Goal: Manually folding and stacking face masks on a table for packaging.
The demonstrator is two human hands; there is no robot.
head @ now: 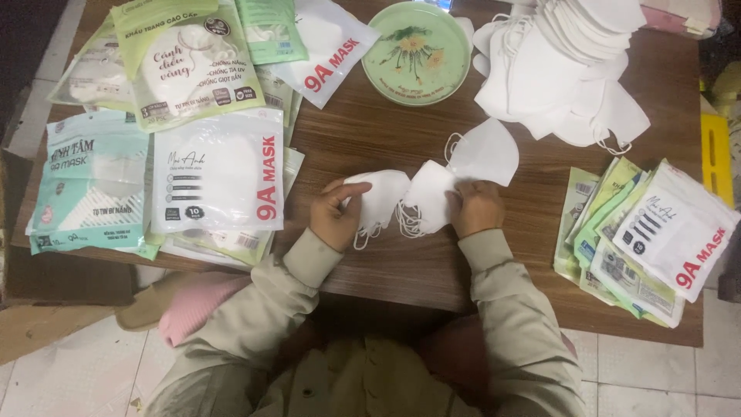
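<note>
White face masks are lying near the front edge of the brown wooden table (pixel 401 262), and the person is handling them with both hands. The left hand (pixel 334 214) is pinching one folded white mask (pixel 382 197) between thumb and curled fingers, its ear loops dangling below. The right hand (pixel 476 207) is gripping a second folded mask (pixel 428 199) with fingers closed on its right edge; the two masks are touching or slightly overlapping in the middle. A third white mask (pixel 486 152) is lying just beyond the right hand, touching the second one.

Farther back on the right, a loose heap of white masks (pixel 563 69) is spreading across the table, too many and too overlapped to count. A round green plate (pixel 417 50) with a flower pattern is sitting at the back centre, between the heap and the packets. On the left, a spread of mask packets (pixel 193 123), white, green and teal, is overlapping; about eight are showing. On the right, a fanned stack of flat packets (pixel 641 239) is resting near the table's edge, roughly six visible. Nothing is standing between the hands and the masks. Beige sleeves (pixel 502 309) are covering both forearms.
</note>
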